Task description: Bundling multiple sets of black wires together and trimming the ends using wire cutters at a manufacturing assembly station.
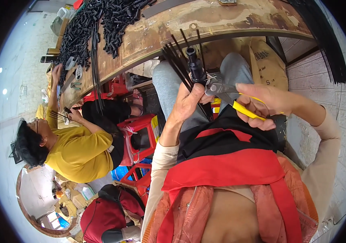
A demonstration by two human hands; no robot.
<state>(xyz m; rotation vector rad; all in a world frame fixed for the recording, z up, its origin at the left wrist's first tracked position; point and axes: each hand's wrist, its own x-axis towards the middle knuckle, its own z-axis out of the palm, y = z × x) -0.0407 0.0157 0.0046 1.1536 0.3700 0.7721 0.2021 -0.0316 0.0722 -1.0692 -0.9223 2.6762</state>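
My left hand (185,103) is closed around a black plastic tube-shaped fitting (197,69) and several thin black rods (176,67), all pointing away from me above my lap. In my right hand (260,101) is a pair of pliers (249,112) with yellow handles, its fingers wrapped around the grips. The metal head of the pliers lies against the lower end of the fitting, beside my left thumb. A thin light strand shows by the jaws. Whether the jaws grip anything cannot be made out.
Ahead is a worn wooden table (189,28) with a heap of black fittings (118,24) at its left. Long black rods (331,44) hang over its right end. A co-worker in yellow (77,152) sits at left near red stools (140,139). A brown sack (268,67) stands under the table.
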